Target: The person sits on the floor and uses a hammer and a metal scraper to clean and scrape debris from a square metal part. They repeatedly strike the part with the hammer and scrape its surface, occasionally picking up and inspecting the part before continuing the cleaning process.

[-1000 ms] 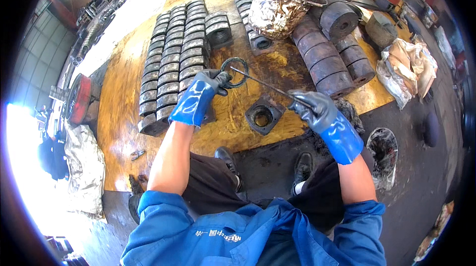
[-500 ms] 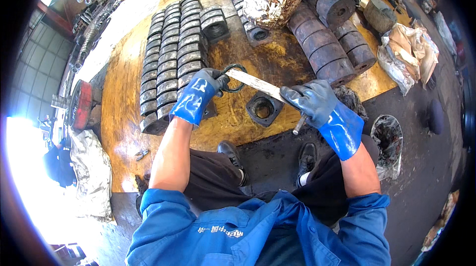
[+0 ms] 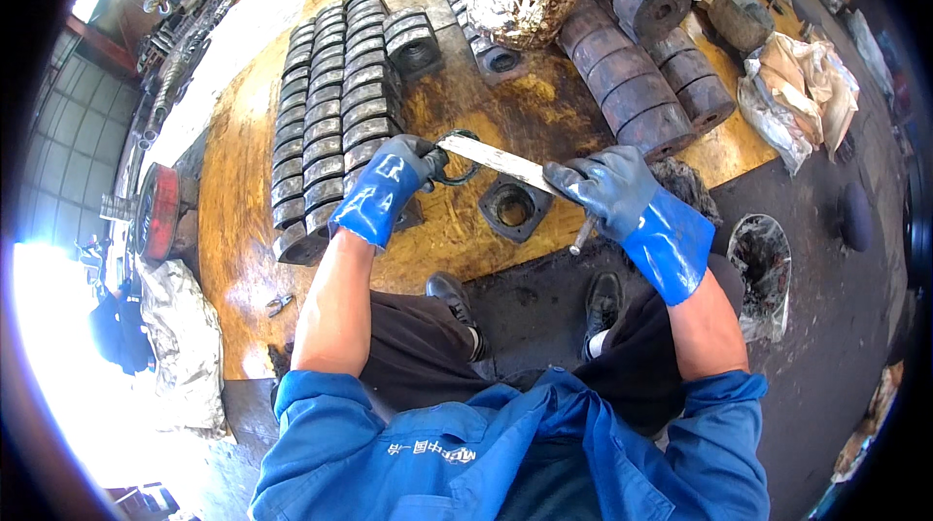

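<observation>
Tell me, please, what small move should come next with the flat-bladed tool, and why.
Perhaps draw the flat-bladed tool lightly along the dark ring: the right grip holds the tool, and its tip overlaps the ring, which the left grip holds; contact is unclear.

Hands (image 3: 614, 187) in grey, blue-cuffed gloves (image 3: 669, 245)

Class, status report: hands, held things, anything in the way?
Left hand gripping dark ring. Right hand holding flat tool, tip at ring. Square block nearby, not visibly blocking.
</observation>
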### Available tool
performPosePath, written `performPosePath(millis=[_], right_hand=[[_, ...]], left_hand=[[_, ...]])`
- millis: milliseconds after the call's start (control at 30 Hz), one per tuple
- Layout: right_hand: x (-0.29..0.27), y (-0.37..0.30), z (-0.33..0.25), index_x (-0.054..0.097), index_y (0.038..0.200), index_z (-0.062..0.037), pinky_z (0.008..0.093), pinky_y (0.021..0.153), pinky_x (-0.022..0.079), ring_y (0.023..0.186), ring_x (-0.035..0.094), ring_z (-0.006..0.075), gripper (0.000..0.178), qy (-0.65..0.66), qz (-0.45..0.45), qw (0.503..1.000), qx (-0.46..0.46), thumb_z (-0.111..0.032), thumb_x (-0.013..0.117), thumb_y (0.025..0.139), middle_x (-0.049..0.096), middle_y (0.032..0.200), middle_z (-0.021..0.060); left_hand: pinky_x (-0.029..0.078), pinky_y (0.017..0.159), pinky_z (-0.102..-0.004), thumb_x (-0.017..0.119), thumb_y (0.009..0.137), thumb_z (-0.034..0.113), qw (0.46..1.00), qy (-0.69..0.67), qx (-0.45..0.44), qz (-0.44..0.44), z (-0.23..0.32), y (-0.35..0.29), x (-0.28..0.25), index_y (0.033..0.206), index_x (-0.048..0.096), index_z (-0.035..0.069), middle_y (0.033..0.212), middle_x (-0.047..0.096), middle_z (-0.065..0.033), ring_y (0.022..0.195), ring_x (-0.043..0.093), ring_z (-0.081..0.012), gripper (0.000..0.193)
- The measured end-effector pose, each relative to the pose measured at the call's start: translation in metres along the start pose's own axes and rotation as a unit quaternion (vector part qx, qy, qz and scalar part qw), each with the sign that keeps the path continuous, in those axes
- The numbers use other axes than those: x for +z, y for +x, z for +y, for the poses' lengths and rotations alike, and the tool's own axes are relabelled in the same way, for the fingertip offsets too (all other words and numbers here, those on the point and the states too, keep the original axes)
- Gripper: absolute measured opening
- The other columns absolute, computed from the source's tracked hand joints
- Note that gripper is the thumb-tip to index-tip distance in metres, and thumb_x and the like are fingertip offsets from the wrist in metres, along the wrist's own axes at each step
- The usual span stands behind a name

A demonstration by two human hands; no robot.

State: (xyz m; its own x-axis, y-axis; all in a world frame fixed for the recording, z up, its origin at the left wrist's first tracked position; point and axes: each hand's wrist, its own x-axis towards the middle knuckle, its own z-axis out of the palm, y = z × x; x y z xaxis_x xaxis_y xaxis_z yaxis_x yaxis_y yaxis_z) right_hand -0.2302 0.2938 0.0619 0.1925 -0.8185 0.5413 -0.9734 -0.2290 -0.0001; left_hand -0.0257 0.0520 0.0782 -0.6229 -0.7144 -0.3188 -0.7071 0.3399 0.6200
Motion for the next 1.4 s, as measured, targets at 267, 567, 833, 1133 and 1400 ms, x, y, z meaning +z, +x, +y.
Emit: performPosePath(millis=[267,567,833,1133,1400], right_hand=[[0.0,0.0,0.008,0.059,0.12,-0.0119,0.0407,0.06,0.048,0.069,0.064,0.0282,0.046,0.04,-0.045,0.996,0.066,-0.009,0.064,0.074,0.064,0.077,0.0083],[0.002,-0.007,0.019,0.06,0.123,-0.0088,0.0429,0.059,0.047,0.069,0.061,0.0345,0.055,0.1,-0.029,0.991,0.084,-0.015,0.067,0.068,0.063,0.075,0.0135],[0.027,-0.014,0.02,0.063,0.116,-0.0066,0.0356,0.07,0.053,0.077,0.066,0.0267,0.039,0.239,0.054,0.961,0.127,-0.006,0.067,0.077,0.067,0.086,0.0133],[0.049,-0.005,-0.015,0.061,0.114,0.0019,0.023,0.07,0.05,0.076,0.06,0.0099,0.031,0.571,0.04,0.715,0.402,0.008,0.057,0.084,0.063,0.084,0.0032],[0.064,-0.012,-0.012,0.057,0.124,-0.0034,0.0213,0.058,0.05,0.068,0.062,0.0083,0.033,0.537,0.016,0.736,0.413,-0.011,0.059,0.092,0.069,0.088,0.0049]], left_hand=[[0.047,0.056,-0.0262,0.065,0.091,0.023,0.995,-0.093,0.035,0.003,-0.019,0.015,0.004,0.098,0.069,-0.003,0.073,0.069,-0.0078,0.056,0.058,-0.0102,0.027],[0.048,0.051,-0.0252,0.065,0.091,0.022,0.991,-0.118,0.053,0.019,-0.016,0.01,-0.004,0.097,0.069,-0.003,0.073,0.069,-0.0065,0.053,0.057,-0.0088,0.027],[0.049,0.054,-0.0255,0.064,0.092,0.024,0.986,-0.14,0.067,0.055,-0.032,0.015,-0.01,0.099,0.069,-0.002,0.074,0.069,-0.006,0.058,0.059,-0.0094,0.027],[0.046,0.054,-0.0236,0.063,0.093,0.021,0.959,-0.222,0.129,0.124,-0.031,0.016,-0.006,0.095,0.071,-0.001,0.076,0.069,-0.0016,0.062,0.058,-0.0063,0.023],[0.047,0.062,-0.0226,0.063,0.093,0.022,0.939,-0.299,0.127,0.113,-0.024,0.015,-0.003,0.096,0.068,0.0,0.078,0.067,-0.0012,0.067,0.058,-0.0067,0.023]])
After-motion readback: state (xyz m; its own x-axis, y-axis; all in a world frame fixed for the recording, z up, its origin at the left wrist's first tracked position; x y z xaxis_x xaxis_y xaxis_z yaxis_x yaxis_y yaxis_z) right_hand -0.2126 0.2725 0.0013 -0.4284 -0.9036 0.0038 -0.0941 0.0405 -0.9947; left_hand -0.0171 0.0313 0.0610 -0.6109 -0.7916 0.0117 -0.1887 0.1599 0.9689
